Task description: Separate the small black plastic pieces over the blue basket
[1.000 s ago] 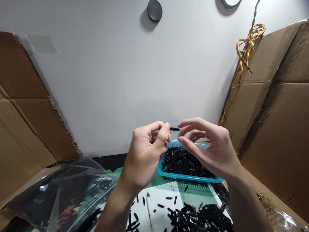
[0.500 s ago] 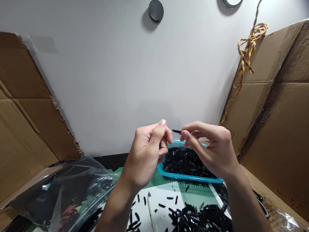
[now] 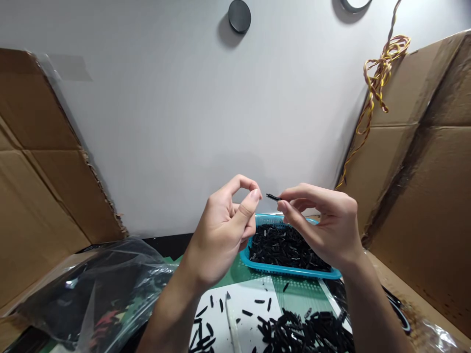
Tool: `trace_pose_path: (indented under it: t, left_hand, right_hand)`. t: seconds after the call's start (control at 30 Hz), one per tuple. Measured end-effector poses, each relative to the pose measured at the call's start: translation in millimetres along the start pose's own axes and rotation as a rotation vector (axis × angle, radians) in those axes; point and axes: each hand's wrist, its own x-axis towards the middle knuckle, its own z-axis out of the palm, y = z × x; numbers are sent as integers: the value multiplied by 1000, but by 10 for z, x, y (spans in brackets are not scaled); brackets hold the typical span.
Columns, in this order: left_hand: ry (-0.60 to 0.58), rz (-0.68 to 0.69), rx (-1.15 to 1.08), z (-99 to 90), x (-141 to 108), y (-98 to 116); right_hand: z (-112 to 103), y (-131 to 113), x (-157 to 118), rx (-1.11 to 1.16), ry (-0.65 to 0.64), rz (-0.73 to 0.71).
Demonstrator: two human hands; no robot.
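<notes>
Between the thumb and fingers of my right hand (image 3: 324, 220) is a small, thin black piece (image 3: 272, 197), its narrow tip pointing left. My left hand (image 3: 224, 230) is closed just left of that tip, with thumb and index finger pinched together; whatever lies between them, if anything, cannot be made out. A small gap separates the two hands. Behind and below them stands a blue plastic basket (image 3: 290, 269) filled with similar black pieces. More of these lie in a loose pile (image 3: 305, 333) at the front, and several are scattered over a white sheet (image 3: 253, 289).
A white pen-like tool (image 3: 232, 323) with a pointed tip rests on the sheet. Clear plastic bags (image 3: 110, 274) lie at the left. Cardboard walls (image 3: 37, 147) flank both sides, and a bundle of yellow-brown wire (image 3: 382, 68) hangs at the right. Scissors-like handles (image 3: 401, 314) show at lower right.
My left index finger has lifted and arched, now meeting the thumb at the tips. The black piece in my right hand has tilted, its tip slightly higher, and shows more than before.
</notes>
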Motion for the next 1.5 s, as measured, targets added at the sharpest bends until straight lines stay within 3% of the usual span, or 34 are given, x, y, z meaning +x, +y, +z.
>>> trace_pose_path:
  t: [0.47, 0.93, 1.3, 1.5]
  left_hand:
    - [-52, 26, 57, 8, -35, -11]
    - [-100, 104, 2, 53, -37, -40]
    - [-88, 163, -65, 111, -85, -9]
    - [-125, 167, -176, 132, -106, 15]
  right_hand:
    - [-17, -37, 1, -32, -2, -47]
    - [23, -54, -14, 101, -27, 43]
    - [58, -116, -5, -1, 81, -104]
    - [54, -174, -33, 25, 64, -117]
